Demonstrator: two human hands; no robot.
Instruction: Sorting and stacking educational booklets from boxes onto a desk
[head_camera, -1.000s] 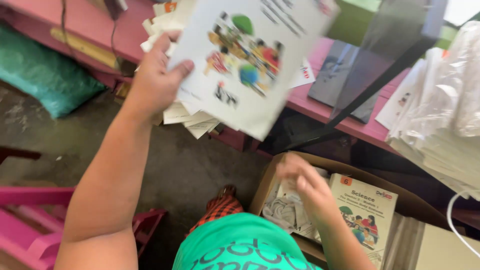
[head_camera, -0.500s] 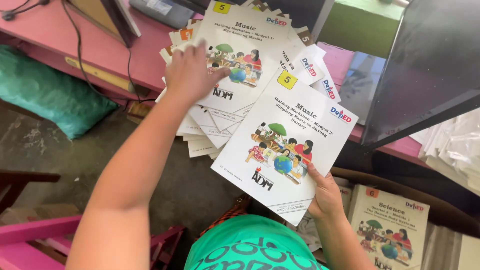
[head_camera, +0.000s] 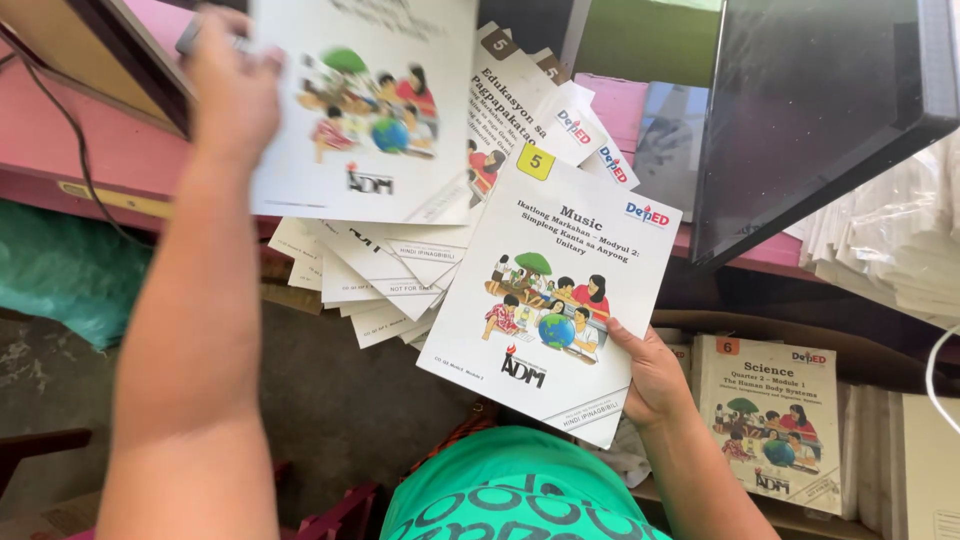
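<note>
My right hand (head_camera: 652, 372) grips the lower right edge of a white booklet (head_camera: 553, 290) with a cartoon of children around a globe on its cover. It is held up in front of me. My left hand (head_camera: 232, 90) is raised at the upper left and holds another white booklet (head_camera: 365, 110) of the same kind, blurred by motion. Under that booklet a fanned stack of similar booklets (head_camera: 385, 275) sticks out over the edge of the pink table (head_camera: 70, 140).
A cardboard box (head_camera: 880, 360) at the lower right holds more booklets (head_camera: 775, 420). A dark monitor (head_camera: 815, 110) leans at the upper right, beside stacked white papers (head_camera: 895, 245). A green bag (head_camera: 60, 270) lies under the table. Pink chair parts (head_camera: 340, 505) stand low left.
My left hand has lifted a booklet off the fanned stack, up and to the left. My right hand has brought its booklet up higher and closer.
</note>
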